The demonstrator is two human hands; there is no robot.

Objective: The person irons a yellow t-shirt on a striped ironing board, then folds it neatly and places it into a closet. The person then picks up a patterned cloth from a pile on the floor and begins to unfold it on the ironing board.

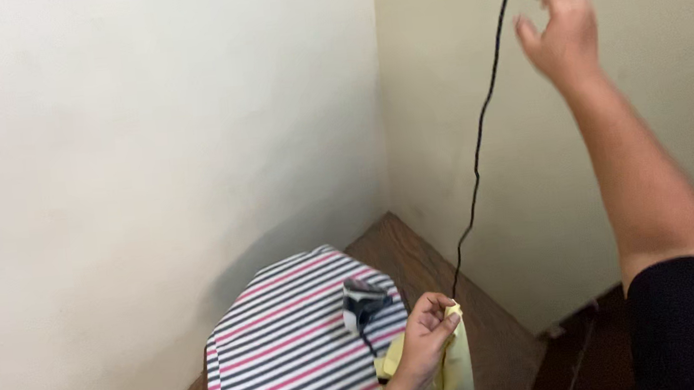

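My left hand [426, 330] is low in the view, closed on a fold of pale yellow cloth [456, 374] over the striped ironing board [285, 351]. A dark iron [362, 302] rests on the board just left of that hand. My right hand [560, 30] is raised high against the wall, fingers apart and empty, a little to the right of a black cord [480, 133] that hangs down the wall toward the board.
Two pale walls meet in a corner [381, 92] behind the board. A brown wooden surface [473, 301] runs under and to the right of the board. Dark floor [579, 359] shows at the lower right.
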